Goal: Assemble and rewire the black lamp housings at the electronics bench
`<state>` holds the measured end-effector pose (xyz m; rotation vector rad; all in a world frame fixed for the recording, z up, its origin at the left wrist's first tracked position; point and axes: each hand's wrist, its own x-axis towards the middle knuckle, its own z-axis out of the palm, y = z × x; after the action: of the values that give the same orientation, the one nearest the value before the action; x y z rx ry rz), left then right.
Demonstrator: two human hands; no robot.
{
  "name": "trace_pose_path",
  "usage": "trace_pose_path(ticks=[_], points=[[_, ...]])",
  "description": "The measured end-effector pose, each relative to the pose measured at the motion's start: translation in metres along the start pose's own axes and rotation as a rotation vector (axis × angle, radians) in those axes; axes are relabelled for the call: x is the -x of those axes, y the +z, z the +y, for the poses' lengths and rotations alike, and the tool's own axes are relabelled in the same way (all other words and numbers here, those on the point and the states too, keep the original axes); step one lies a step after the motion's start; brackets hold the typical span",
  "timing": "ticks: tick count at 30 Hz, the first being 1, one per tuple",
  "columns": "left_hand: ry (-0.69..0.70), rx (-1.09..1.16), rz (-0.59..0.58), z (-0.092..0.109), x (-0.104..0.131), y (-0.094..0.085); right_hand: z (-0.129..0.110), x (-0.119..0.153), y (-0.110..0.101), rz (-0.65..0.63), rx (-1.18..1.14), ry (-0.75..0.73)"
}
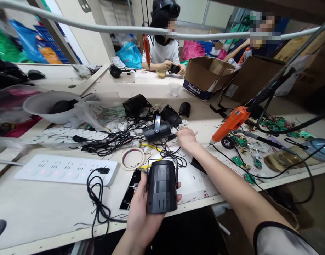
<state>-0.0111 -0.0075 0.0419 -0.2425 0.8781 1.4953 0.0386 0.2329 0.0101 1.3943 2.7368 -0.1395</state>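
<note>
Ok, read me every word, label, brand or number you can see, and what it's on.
"BLUE GIRL": open cardboard box; smaller line beneath unreadable.
White label on the brown carton: too small.
Print on the co-worker's white shirt: too small.
Sticker on the near orange electric screwdriver: too blurred.
Black cylindrical housing in the left hand: no legible text.

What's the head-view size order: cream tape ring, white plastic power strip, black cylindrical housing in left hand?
1. White plastic power strip
2. Black cylindrical housing
3. Cream tape ring
Nearness may enlarge the housing.
</note>
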Motion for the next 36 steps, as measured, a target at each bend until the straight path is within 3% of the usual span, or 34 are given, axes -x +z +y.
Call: trace_pose_path(ticks=[6, 11, 16, 20, 23, 28, 36], points=[[-0.005, 0.041, 0.02, 0.001, -0.005, -0.002, 0.007, 0.007, 0.004, 0.037, -0.098, -0.06], [-0.026, 0.077, 0.035, -0.001, -0.007, 0.003, 0.019, 0.03, -0.006, 0.206, -0.317, -0.16], [-0.032, 0.155, 0.025, -0.003, -0.015, 0.008, 0.019, 0.088, -0.011, 0.352, -0.542, -0.184], [0.005, 0.222, 0.036, -0.005, -0.019, 0.012, -0.004, 0.153, 0.001, 0.5, -0.974, -0.276], [-0.008, 0.268, 0.035, -0.007, -0.02, 0.016, -0.021, 0.18, 0.016, 0.565, -1.067, -0.274], [-0.029, 0.264, 0.071, -0.011, -0.02, 0.019, -0.023, 0.182, 0.026, 0.657, -1.035, -0.257], [-0.063, 0.274, 0.073, -0.014, -0.02, 0.018, -0.006, 0.176, 0.013, 0.694, -0.84, -0.575]])
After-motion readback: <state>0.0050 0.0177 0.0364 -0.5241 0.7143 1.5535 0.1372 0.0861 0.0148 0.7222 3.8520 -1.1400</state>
